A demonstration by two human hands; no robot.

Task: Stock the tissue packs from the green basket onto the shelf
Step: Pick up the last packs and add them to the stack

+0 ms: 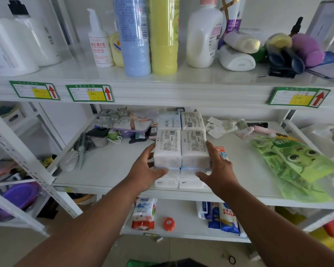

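Squaring up a block of tissue packs (181, 149) on the middle shelf (112, 168), both hands are working from the sides. The left hand (146, 171) is pressing its spread fingers against the left flank, thumb across the front of the lower layer; the right hand (217, 167) is mirroring it on the right flank, fingers straight and flat. Neither is curling round a pack, so this is looking like aligning rather than carrying. The packs are sitting two wide and two high near the front edge, with more behind. A sliver of the green basket (137, 264) is showing at the bottom. A green pouch (295, 162) is lying well apart to the right.
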